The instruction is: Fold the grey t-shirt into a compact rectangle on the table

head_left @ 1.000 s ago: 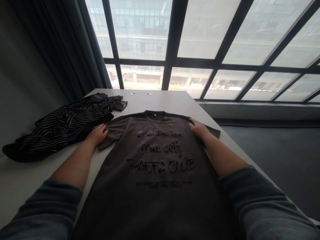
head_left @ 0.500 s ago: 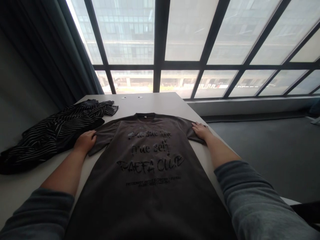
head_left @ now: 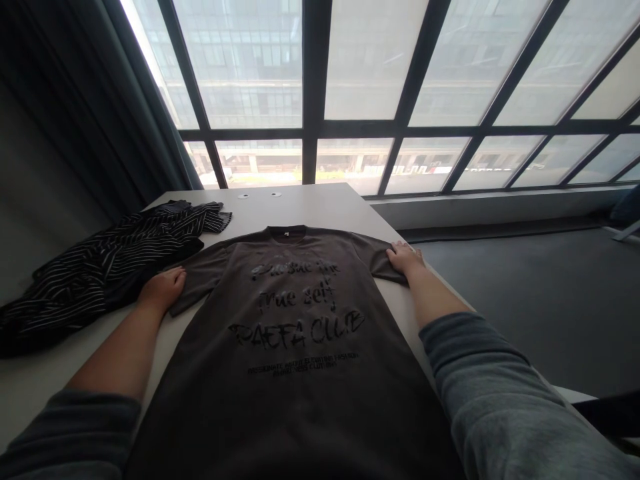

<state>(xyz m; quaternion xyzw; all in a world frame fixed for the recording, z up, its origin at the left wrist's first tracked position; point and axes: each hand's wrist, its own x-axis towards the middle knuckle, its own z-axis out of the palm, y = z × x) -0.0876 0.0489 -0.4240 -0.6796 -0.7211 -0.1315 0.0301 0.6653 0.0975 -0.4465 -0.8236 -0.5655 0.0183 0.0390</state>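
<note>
Your grip is half-curled, left hand (head_left: 163, 288) and right hand (head_left: 406, 259) on the shirt's sleeves (head_left: 204, 269); whether they pinch, I can't tell.

T-shirt (head_left: 295, 393), centre frame: dark grey-brown, black lettering (head_left: 300, 331) across the chest. Striped clothing (head_left: 120, 257), left: black with thin white stripes. Table (head_left: 310, 207): plain white; two discs (head_left: 243, 197) upper middle, white with dark centres. Person's sleeves (head_left: 495, 380), bottom corners: grey-blue. Curtain (head_left: 130, 93), upper left: dark blue-grey. Window bars (head_left: 315, 73), top: near-black. Floor (head_left: 530, 287), right: plain grey.
</note>
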